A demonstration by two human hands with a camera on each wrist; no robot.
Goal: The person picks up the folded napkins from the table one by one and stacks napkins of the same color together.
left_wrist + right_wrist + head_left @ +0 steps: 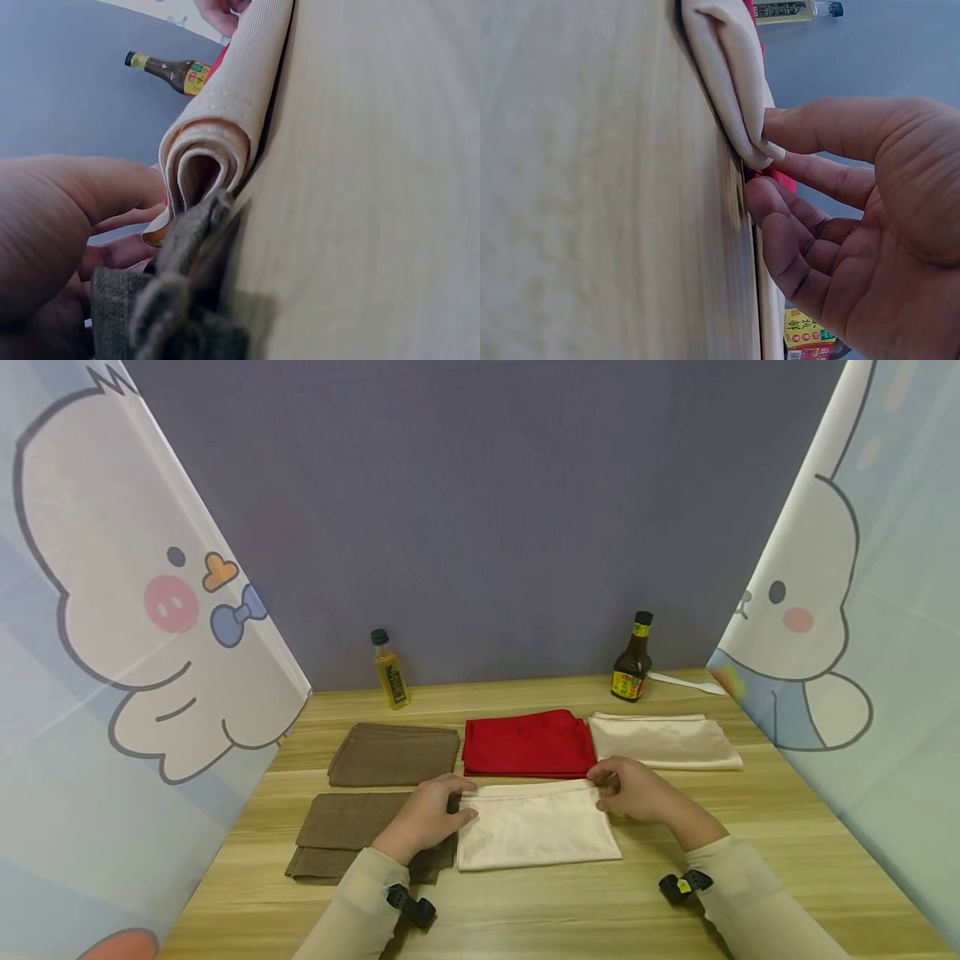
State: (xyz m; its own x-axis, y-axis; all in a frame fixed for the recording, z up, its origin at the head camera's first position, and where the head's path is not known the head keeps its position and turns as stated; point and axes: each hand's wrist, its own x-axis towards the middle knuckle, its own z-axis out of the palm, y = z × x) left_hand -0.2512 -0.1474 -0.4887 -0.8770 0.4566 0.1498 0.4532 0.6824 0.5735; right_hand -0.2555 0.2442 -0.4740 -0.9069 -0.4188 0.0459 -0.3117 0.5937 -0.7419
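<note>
A folded cream cloth (pixel 536 827) lies on the wood-grain table, its layered fold seen end-on in the left wrist view. My left hand (pixel 433 814) is at its far left corner, the thumb and fingers on either side of the edge. Opposite, my right hand (pixel 633 789) pinches the far right corner; the right wrist view shows the thumb (pixel 817 127) against the cloth, the index finger behind it and the other fingers curled. Part of a folded brown cloth (pixel 345 822) is hidden beneath my left hand.
Behind lie another brown cloth (pixel 397 756), a red cloth (pixel 528 745) and a second cream cloth (pixel 660 742), all folded. An oil bottle (pixel 390 672), a dark sauce bottle (pixel 632 660) and a white utensil (pixel 690 683) are near the grey back wall. Printed curtains flank the table.
</note>
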